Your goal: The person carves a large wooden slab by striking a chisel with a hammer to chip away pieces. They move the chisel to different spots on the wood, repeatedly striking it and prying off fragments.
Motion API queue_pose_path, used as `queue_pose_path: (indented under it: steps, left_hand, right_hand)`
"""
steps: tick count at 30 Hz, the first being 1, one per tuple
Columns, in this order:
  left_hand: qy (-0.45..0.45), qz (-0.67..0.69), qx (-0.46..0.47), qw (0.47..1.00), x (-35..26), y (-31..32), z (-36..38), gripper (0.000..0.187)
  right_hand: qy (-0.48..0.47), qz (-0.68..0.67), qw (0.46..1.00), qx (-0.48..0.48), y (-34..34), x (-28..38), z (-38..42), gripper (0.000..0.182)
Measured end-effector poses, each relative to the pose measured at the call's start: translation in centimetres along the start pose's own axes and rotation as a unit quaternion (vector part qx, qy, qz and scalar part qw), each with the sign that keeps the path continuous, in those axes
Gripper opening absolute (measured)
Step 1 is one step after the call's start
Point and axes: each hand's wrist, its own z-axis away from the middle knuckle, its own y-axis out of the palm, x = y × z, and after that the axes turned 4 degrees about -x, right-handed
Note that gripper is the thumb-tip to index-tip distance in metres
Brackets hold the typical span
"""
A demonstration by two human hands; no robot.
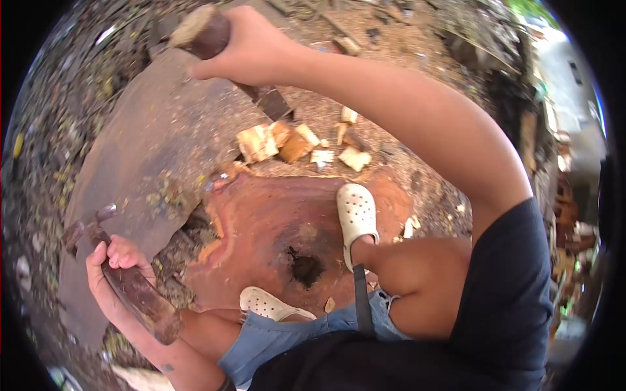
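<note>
At the lower left, my left hand (124, 257) is closed around a hammer-like tool (140, 303). Its thick dark wooden handle points toward me, and a small crosswise head shows at the far end. My right hand (251, 42) is raised at the top, fingers wrapped round a thick wooden handle (205, 34) with a pale end. A dark, flat, blade-like metal piece (272, 104) shows below that hand; how it joins the handle is hidden. Beneath both hands lies a broad reddish wood slab (261, 208) with a dark hole (305, 268).
Cut wood blocks (257, 143) and chips lie beyond the slab's far edge. My feet, in cream clogs (357, 208), are on the slab. A flat grey-brown sheet (124, 150) covers ground at left. Leaves and debris surround it; stacked wood (567, 221) stands at right.
</note>
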Motion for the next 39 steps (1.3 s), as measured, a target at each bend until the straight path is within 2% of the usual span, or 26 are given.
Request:
queue_pose_path:
  steps: [1,4,5,8,9,12,13,16,17,20,24,28,33,37,39]
  left_hand:
    - [-0.012,0.018,0.005,1.000,0.3,-0.1,0.8,0.013]
    - [0.019,0.003,-0.077,0.997,2.8,1.1,3.3,0.015]
    - [0.013,0.010,-0.079,0.997,3.3,0.7,3.7,0.019]
    - [0.001,0.084,-0.102,0.991,5.0,1.7,5.0,0.024]
    - [-0.006,0.131,-0.118,0.984,5.6,2.4,5.3,0.026]
    - [0.004,0.156,-0.152,0.976,8.3,4.7,5.4,0.027]
    - [0.010,0.148,-0.160,0.976,9.1,5.1,5.3,0.030]
    - [0.013,0.114,-0.170,0.979,10.9,5.9,4.8,0.032]
    - [0.015,0.096,-0.161,0.982,11.6,6.0,4.6,0.036]
    - [0.012,0.021,-0.209,0.978,13.0,4.6,4.6,0.035]
    - [-0.029,0.009,-0.273,0.962,14.6,2.9,5.0,0.034]
    - [-0.056,0.032,-0.321,0.945,16.2,1.6,5.6,0.031]
    - [-0.078,0.012,-0.345,0.935,17.6,0.5,6.7,0.030]
    - [-0.104,-0.088,-0.373,0.918,17.8,-0.2,6.3,0.032]
    - [-0.128,-0.154,-0.364,0.909,17.8,-1.3,5.3,0.033]
  right_hand:
    - [-0.009,-0.038,0.999,0.011,0.7,-1.0,-0.2,0.043]
    - [0.021,-0.190,0.981,0.019,1.9,-3.6,0.7,0.029]
    - [0.059,-0.205,0.977,-0.002,2.6,-4.4,0.7,0.029]
    - [0.063,-0.311,0.947,-0.044,5.9,-7.1,-0.1,0.032]
    - [0.079,-0.308,0.948,0.001,6.3,-7.4,-0.2,0.034]
    - [0.145,-0.270,0.951,0.051,7.7,-7.7,-0.2,0.040]
    - [0.142,-0.314,0.938,0.021,8.5,-7.8,-0.2,0.040]
    - [0.184,-0.330,0.925,0.041,10.1,-8.1,-0.4,0.040]
    - [0.180,-0.334,0.924,0.050,10.4,-8.4,-0.5,0.040]
    - [0.170,-0.359,0.917,0.026,11.4,-8.9,-0.7,0.034]
    - [0.192,-0.406,0.893,0.020,10.1,-9.4,-1.1,0.032]
    - [0.207,-0.356,0.911,0.002,10.6,-9.0,-0.8,0.032]
    - [0.198,-0.343,0.916,0.059,10.3,-8.1,0.2,0.035]
    - [0.189,-0.406,0.888,0.107,8.3,-6.9,1.6,0.037]
    - [0.159,-0.403,0.899,0.065,8.8,-7.1,2.0,0.036]
